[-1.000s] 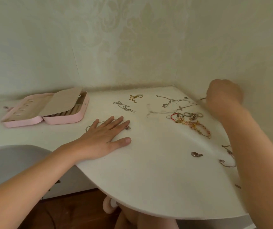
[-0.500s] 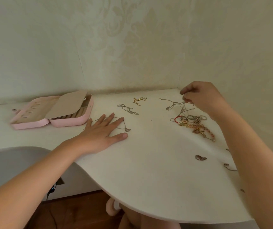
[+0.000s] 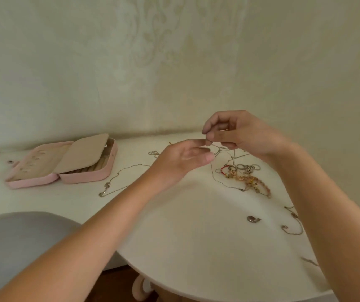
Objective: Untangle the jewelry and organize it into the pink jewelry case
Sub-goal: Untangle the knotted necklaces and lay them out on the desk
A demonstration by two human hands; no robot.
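Dangling thin silver chain (image 3: 213, 174), upper strands too fine to trace, lower end trailing on the tabletop (image 3: 185, 232). Pinched at the fingertips of the right hand (image 3: 242, 136), above. Left hand (image 3: 183, 159) just left, fingers curled toward the chain, blurred: holding or merely touching, cannot tell. Pink jewelry case (image 3: 83, 178) lying open, far left, well apart.

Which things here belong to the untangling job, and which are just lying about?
Job: tangled chain pinched by right hand, left hand at it; pink jewelry case, open; rings; beaded bracelet; silver necklace; loose pendant.
Lying about: white table; grey rounded surface; patterned wall.
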